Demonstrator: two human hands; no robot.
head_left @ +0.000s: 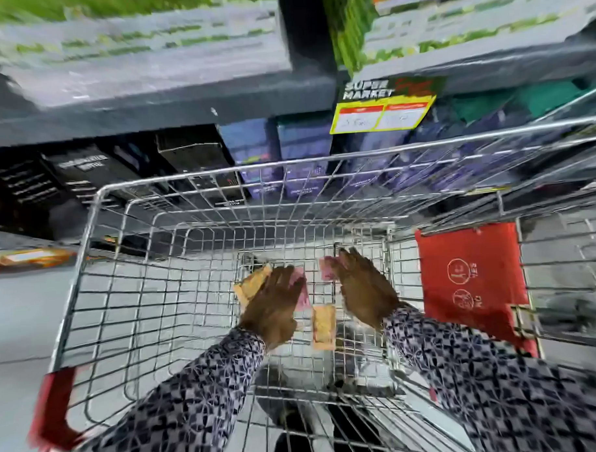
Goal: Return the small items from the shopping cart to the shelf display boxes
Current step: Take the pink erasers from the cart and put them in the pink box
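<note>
Both my hands reach down into a wire shopping cart (98,253). My left hand (275,304) is closed over a pink packet (302,295), and a tan packet (253,285) sticks out beyond its fingers. My right hand (363,287) has its fingers curled on another pink packet (327,268) at the cart floor. A second tan packet (323,326) lies loose on the wire bottom between my wrists. The picture is blurred, so the exact grip is unclear.
A grey shelf (150,109) runs across just past the cart, with black boxes (85,172) and purple boxes (304,151) below it. A yellow price tag (380,116) hangs from its edge. The cart's red seat flap (471,280) is at right, its red handle (53,410) at left.
</note>
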